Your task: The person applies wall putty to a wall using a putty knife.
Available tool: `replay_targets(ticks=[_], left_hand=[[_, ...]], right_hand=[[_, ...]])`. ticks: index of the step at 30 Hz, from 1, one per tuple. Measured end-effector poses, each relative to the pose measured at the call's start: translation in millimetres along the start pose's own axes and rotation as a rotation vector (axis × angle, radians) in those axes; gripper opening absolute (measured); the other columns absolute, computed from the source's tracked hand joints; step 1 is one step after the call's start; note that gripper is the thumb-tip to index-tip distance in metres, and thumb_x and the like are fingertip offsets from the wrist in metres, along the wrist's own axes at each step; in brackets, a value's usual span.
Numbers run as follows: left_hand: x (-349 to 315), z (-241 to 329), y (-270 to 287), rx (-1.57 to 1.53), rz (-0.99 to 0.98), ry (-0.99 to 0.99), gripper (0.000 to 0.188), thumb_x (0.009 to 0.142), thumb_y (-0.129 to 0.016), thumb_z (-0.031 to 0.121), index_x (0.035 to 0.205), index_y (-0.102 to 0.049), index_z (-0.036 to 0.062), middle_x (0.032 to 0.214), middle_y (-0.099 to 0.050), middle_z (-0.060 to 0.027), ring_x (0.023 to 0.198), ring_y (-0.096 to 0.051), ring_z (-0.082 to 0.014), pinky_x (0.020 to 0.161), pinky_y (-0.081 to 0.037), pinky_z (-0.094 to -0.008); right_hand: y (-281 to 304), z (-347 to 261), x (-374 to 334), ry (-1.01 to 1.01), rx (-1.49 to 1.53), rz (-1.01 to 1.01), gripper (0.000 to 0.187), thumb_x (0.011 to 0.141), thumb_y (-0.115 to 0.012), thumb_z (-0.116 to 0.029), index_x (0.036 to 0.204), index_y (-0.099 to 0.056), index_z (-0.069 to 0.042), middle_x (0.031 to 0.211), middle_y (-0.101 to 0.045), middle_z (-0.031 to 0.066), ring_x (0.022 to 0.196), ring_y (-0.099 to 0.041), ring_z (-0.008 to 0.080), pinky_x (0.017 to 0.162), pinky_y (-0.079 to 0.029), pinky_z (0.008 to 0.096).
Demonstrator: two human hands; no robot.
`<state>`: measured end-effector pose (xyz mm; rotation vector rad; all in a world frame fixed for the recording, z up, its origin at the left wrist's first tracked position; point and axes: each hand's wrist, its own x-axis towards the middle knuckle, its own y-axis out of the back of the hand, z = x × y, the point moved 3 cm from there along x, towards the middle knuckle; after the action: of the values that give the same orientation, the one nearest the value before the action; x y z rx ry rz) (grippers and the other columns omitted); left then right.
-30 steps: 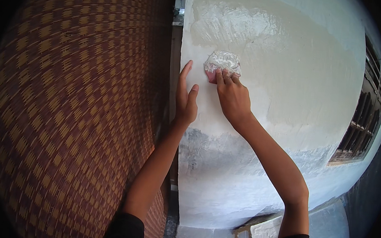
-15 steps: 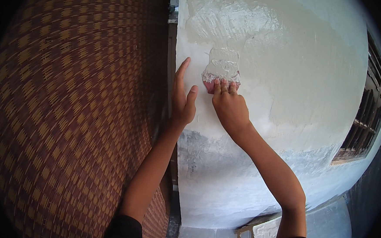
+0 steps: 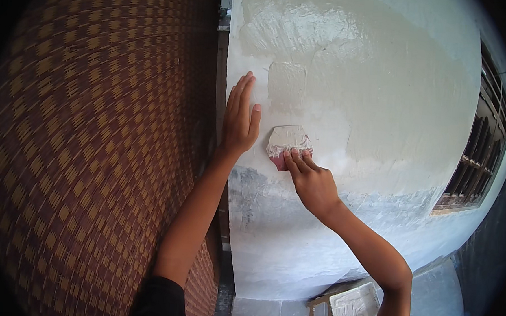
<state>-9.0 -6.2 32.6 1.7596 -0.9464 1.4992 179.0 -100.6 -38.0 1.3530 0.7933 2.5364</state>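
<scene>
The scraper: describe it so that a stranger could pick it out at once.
Start at the pale wall, right of the brown woven panel. Toward the wall's left edge, below and right of the left hand, the right hand grips the flat scraper. Its pinkish-red lower part, below a coat of pale paste, sets it apart from the whitish wall.

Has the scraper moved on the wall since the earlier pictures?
Yes, downward. The scraper is now much closer to the upper edge of the grey patch on the wall than in both earlier pictures.
</scene>
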Motion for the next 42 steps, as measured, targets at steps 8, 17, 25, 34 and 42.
replay_targets(ticks=[8,17,25,34,42], left_hand=[[-5.0,3.7,-10.0,0.283,-0.042,0.002,0.052,0.096,-0.044,0.009,0.145,-0.038,-0.0047,0.152,-0.041,-0.0231,0.144,-0.036,-0.0396,0.118,-0.026,-0.0526],[-6.6,4.2,-11.3,0.324,-0.058,0.005,0.051,0.096,-0.043,0.011,0.145,-0.039,-0.0028,0.153,-0.04,-0.0218,0.144,-0.036,-0.0386,0.118,-0.026,-0.0527],[-7.1,1.7,-14.4,0.332,-0.072,0.005,0.052,0.096,-0.043,0.01,0.146,-0.038,-0.0023,0.154,-0.038,-0.0213,0.145,-0.034,-0.0385,0.119,-0.025,-0.0532],[-9.1,1.8,-16.8,0.383,-0.08,0.02,0.053,0.094,-0.043,0.009,0.146,-0.037,-0.0021,0.155,-0.038,-0.0205,0.146,-0.033,-0.038,0.119,-0.023,-0.0538],[-8.4,3.3,-16.0,0.411,-0.064,0.015,0.054,0.096,-0.044,0.011,0.148,-0.038,-0.0002,0.156,-0.038,-0.0181,0.145,-0.035,-0.0348,0.118,-0.027,-0.0523]], right_hand=[[28.7,9.4,17.1,-0.008,0.063,0.376,0.041,0.079,-0.064,-0.002,0.12,-0.064,0.0,0.105,-0.069,0.0134,0.09,-0.067,0.0285,0.08,-0.055,0.0355],[30.5,55.0,78.6,-0.243,0.564,0.514,0.022,0.094,-0.057,-0.004,0.115,-0.052,0.002,0.096,-0.056,0.0179,0.089,-0.053,0.0372,0.081,-0.04,0.0455],[23.2,74.7,125.7,-0.364,0.481,0.601,0.028,0.095,-0.058,-0.01,0.12,-0.053,0.002,0.106,-0.061,0.0193,0.097,-0.052,0.0358,0.089,-0.036,0.0471],[27.8,144.6,87.3,-0.799,0.665,0.851,0.038,0.097,-0.058,-0.018,0.124,-0.05,0.008,0.104,-0.057,0.0237,0.099,-0.056,0.0343,0.085,-0.044,0.0421],[8.2,95.3,99.3,-0.363,0.374,0.637,0.031,0.095,-0.058,-0.013,0.121,-0.053,0.003,0.105,-0.059,0.021,0.097,-0.051,0.0364,0.088,-0.034,0.0477]])
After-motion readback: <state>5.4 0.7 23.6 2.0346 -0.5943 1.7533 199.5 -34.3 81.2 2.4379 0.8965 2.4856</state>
